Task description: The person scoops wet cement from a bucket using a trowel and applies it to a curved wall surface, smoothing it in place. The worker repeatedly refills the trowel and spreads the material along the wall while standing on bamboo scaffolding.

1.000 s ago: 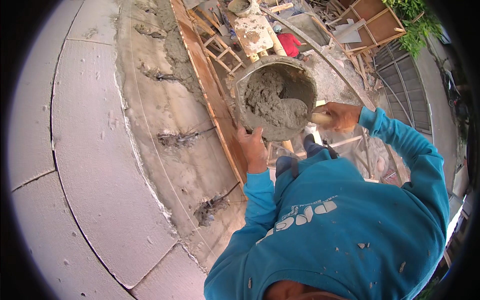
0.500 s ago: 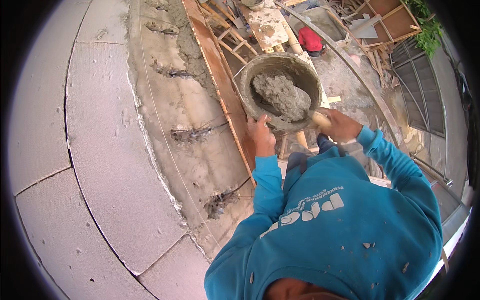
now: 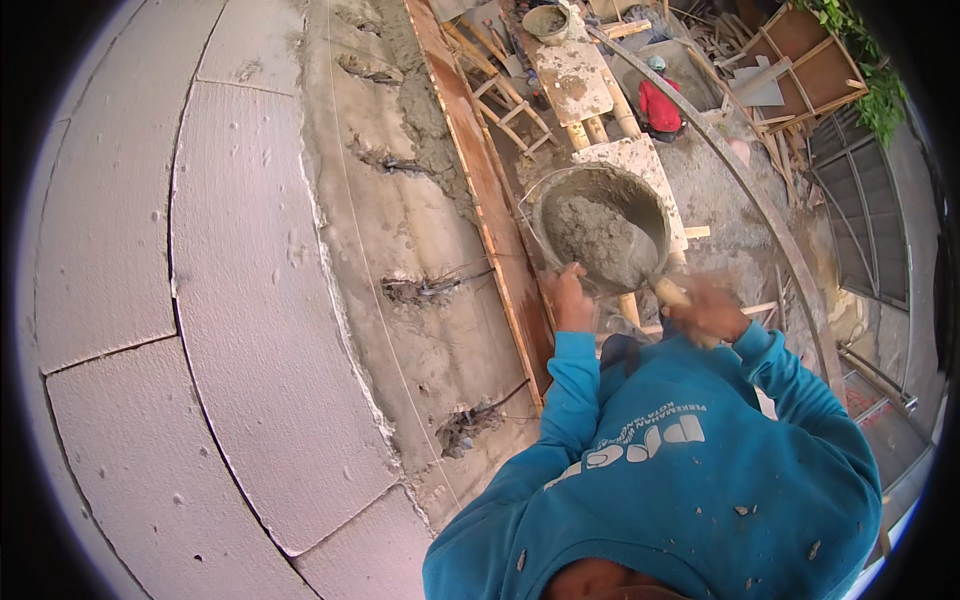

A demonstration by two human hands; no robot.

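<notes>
My left hand (image 3: 570, 297) grips the near left rim of a round bucket (image 3: 656, 198), which has a thin wire handle and is coated in grey mortar. Wet lumpy mortar (image 3: 590, 230) sits inside it. In my right hand (image 3: 708, 312), slightly blurred, is the wooden handle (image 3: 670, 293) of a trowel at the bucket's near right edge; its blade reaches into the mortar and is mostly covered or indistinct. Left of the bucket runs a long plywood board (image 3: 480, 215) edging the grey concrete strip (image 3: 370, 300).
Pale blocks (image 3: 260, 300) with dark joints fill the left side. A mortar-splattered plank platform (image 3: 568, 75) carries another bucket (image 3: 545, 25). A co-worker in red (image 3: 660, 105) is lower down. A curved metal bar (image 3: 760, 195), scrap wood (image 3: 770, 130) and grey corrugated panels (image 3: 860, 210) lie rightward.
The whole view has shifted right and slightly down. The bucket, still held, sits lower in the picture; my right hand and trowel have moved downward and are now blurred.
</notes>
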